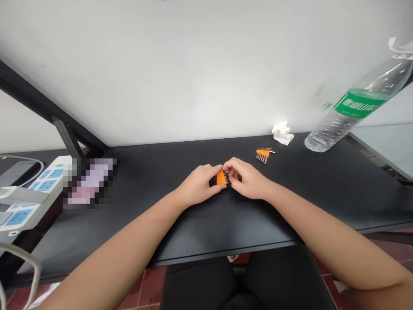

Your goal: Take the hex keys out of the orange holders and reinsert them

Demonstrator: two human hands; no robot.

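An orange hex key holder [221,178] with several black hex keys through it lies low over the black desk, gripped between the thumb and fingers of my left hand [203,183]. My right hand [247,178] is closed at the holder's right side, its curled fingers and thumb around the dark end of a hex key [228,181]. My fingers hide most of the key ends. Farther back and to the right, a second orange holder with keys [263,153] lies on the desk, apart from both hands.
Behind the second holder is a crumpled white tissue [283,132]. A large clear bottle with a green label [361,103] stands at the right rear. At left are a white power strip [41,189] and a blurred flat object [92,178]. The black desk [145,172] meets a white wall.
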